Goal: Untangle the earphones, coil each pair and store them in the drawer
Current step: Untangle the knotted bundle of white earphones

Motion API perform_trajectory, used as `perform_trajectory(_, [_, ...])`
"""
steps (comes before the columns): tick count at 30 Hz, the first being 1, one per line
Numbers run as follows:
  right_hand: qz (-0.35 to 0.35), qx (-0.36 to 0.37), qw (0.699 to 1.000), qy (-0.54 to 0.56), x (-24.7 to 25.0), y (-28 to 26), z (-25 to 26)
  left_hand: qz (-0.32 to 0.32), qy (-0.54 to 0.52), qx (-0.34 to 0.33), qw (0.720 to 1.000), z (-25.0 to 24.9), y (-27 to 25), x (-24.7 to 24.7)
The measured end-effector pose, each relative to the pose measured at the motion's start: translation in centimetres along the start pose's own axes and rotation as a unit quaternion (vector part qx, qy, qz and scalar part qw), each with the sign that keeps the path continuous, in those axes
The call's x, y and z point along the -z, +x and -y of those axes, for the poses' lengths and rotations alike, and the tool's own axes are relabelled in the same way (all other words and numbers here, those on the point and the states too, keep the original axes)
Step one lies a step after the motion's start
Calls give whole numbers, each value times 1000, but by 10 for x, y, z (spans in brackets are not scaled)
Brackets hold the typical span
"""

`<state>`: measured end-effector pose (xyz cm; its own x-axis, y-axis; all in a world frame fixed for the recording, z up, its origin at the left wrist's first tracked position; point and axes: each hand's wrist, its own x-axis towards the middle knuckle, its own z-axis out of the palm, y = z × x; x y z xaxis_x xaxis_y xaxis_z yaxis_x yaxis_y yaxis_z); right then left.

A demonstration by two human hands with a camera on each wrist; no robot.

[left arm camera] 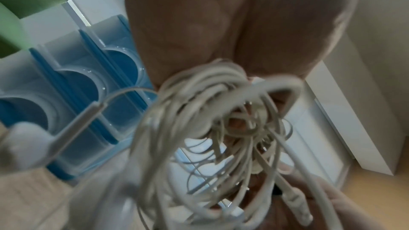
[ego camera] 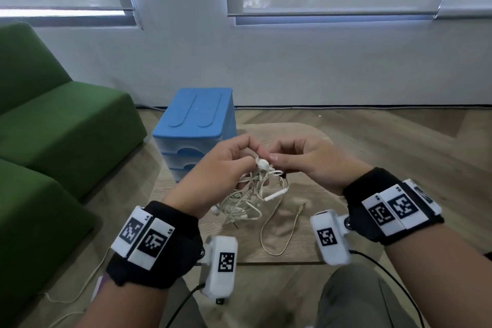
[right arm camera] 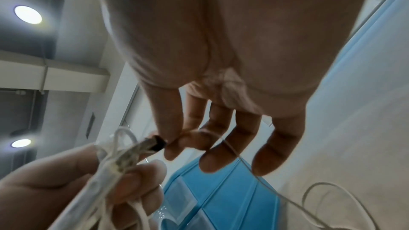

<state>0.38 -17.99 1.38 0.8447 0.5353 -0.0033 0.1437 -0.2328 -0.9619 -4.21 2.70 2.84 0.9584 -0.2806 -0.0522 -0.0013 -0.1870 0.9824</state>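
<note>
A tangle of white earphones [ego camera: 247, 200] hangs between my two hands above the low wooden table [ego camera: 332, 245]. My left hand [ego camera: 249, 158] grips the top of the bundle [left arm camera: 210, 128], fingers curled round several cords, with one earbud [left arm camera: 24, 146] dangling off to the side. My right hand [ego camera: 274, 158] pinches a thin cord [right arm camera: 234, 153] right beside a black-tipped earpiece [right arm camera: 158, 143] that sticks out of the bundle. One loose cord loop with its jack plug [ego camera: 302, 206] lies on the table. The blue drawer unit [ego camera: 197, 125] stands just behind the hands, its drawers [left arm camera: 73, 93] closed.
A green sofa [ego camera: 53, 128] fills the left side. A white cable [ego camera: 87, 282] trails on the wooden floor at lower left. White wall and windows stand behind the table. My knees are at the table's near edge.
</note>
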Motion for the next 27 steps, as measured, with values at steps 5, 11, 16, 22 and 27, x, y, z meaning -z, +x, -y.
perform_trajectory(5, [-149,45,986,-56,8,0,11,22,-32,16,999,0,-1,-1])
perform_trajectory(11, [-192,91,977,-16,14,-3,29,7,52,6,999,7,-1,5])
perform_trajectory(16, [-116,113,987,1,15,-14,45,-61,62,13,996,12,-1,6])
perform_trajectory(22, [-67,29,990,-117,18,-17,39,-102,36,13,994,18,1,9])
perform_trajectory(27, [-123,40,985,-117,14,-13,32,-110,37,17,993,19,3,9])
